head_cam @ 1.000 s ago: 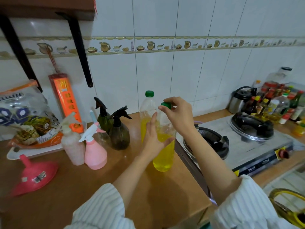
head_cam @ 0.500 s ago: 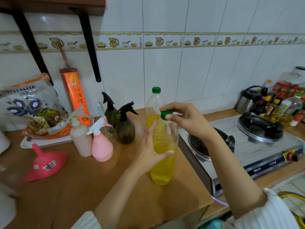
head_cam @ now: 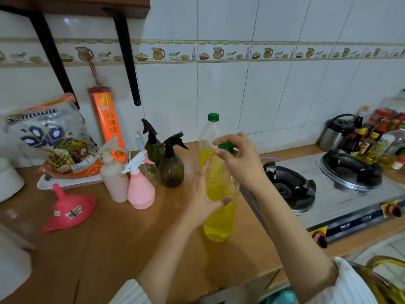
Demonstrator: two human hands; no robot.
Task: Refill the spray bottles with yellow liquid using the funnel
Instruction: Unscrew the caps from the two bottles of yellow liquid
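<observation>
A clear plastic bottle of yellow liquid [head_cam: 220, 218] stands on the wooden counter [head_cam: 122, 249]. My left hand [head_cam: 202, 198] wraps its side. My right hand [head_cam: 238, 159] pinches its green cap [head_cam: 225, 147] at the top. Behind it stands a second bottle with a green cap [head_cam: 210, 132], part full of yellow liquid. To the left stand several spray bottles: a whitish one [head_cam: 115, 176], a pink one [head_cam: 140, 187] and two dark ones [head_cam: 172, 165]. A pink funnel [head_cam: 68, 208] lies mouth-down at the left.
A gas stove [head_cam: 328, 194] sits right of the counter, with a kettle and sauce bottles [head_cam: 372, 141] behind it. A white tray [head_cam: 65, 183] with a snack bag leans at the back left. A wall shelf with black brackets [head_cam: 127, 51] hangs above.
The view has shifted down and left a little. My right hand has turned on the green cap; my left hand has stayed on the bottle's side.
</observation>
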